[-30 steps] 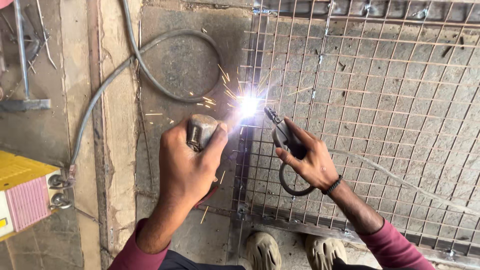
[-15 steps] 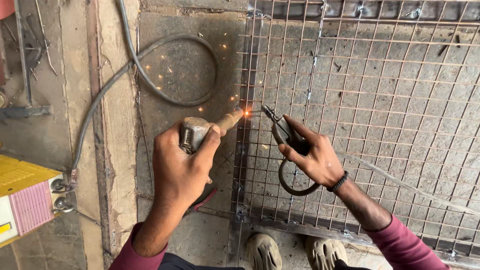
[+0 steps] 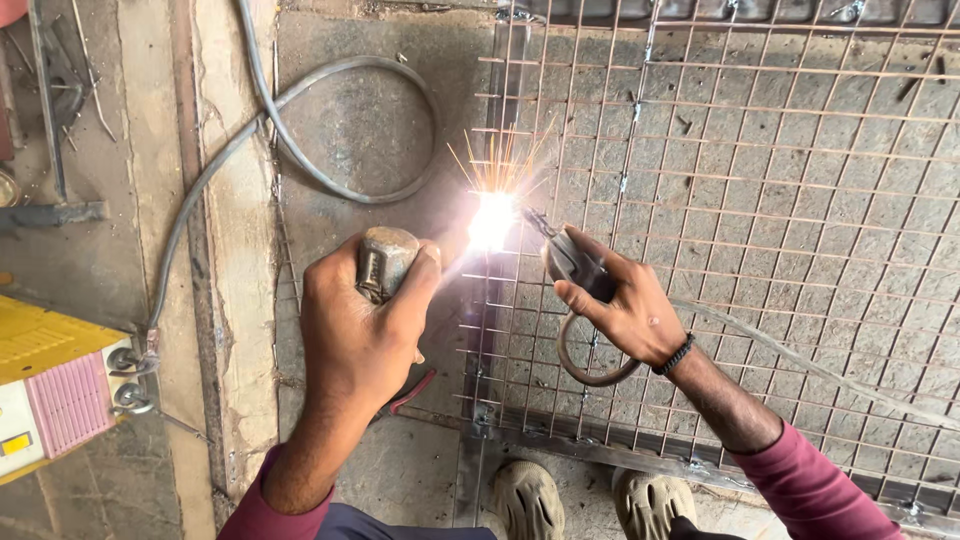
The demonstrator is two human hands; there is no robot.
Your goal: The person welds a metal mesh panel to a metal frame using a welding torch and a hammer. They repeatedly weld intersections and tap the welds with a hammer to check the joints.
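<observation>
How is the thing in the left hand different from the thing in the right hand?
The left hand wraps a stubby grey welding holder; the right hand grips thin dark pliers with a looped handle. Both aim at the bright spark on the wire mesh.

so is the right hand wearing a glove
No, the right hand is bare, with only a dark band at the wrist, gripping pliers beside the arc.

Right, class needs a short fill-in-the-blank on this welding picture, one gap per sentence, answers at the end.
1. The bright arc throws out ____.
2. The left hand has its grip on the ____ holder.
3. The right hand wears a dark ____ at the wrist.
4. The wire mesh lies on the ____.

Answers: sparks; electrode; bracelet; floor
</observation>
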